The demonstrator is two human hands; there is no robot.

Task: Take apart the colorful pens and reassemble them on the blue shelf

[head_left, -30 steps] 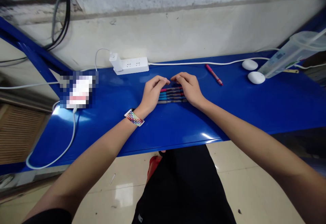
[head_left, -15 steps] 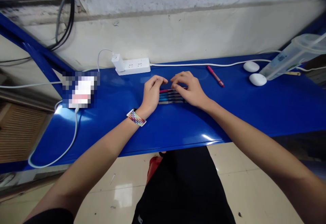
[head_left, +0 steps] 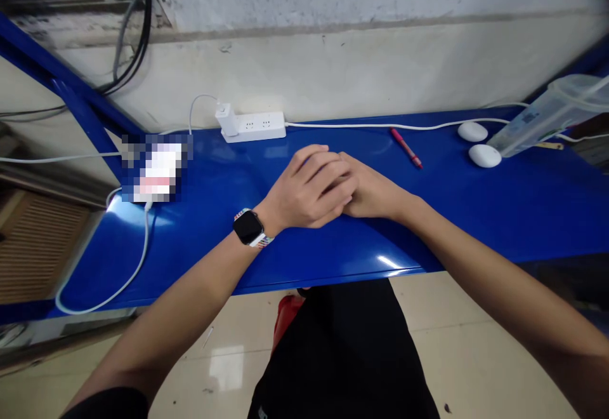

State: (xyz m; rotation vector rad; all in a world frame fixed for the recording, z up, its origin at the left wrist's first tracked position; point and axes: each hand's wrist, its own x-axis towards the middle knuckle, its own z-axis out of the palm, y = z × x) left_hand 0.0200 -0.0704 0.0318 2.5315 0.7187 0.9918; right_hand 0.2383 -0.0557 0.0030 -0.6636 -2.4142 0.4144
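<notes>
My left hand [head_left: 316,190] lies palm down across the fingers of my right hand [head_left: 373,187], low over the blue tabletop [head_left: 476,216]. The left fingers are bent and pressed together. Behind them the right fingers are mostly covered, and those that show are curled. The row of pens seen between the hands earlier is hidden now, so whether the hands grip it or only cover it does not show. A smartwatch [head_left: 248,226] with a multicoloured band is on my left wrist. To the right of the hands lies a single red pen [head_left: 406,147].
A white power strip [head_left: 261,127] with a plugged-in charger [head_left: 225,119] stands by the wall. Its cable [head_left: 352,126] runs right, toward two white rounded objects [head_left: 484,156] and a clear plastic container [head_left: 537,114]. At left is a pixelated device [head_left: 159,168] with white cables.
My left hand has turned palm down and moved right onto my right hand. The row of pens has gone from sight beneath the hands. The view has shifted slightly.
</notes>
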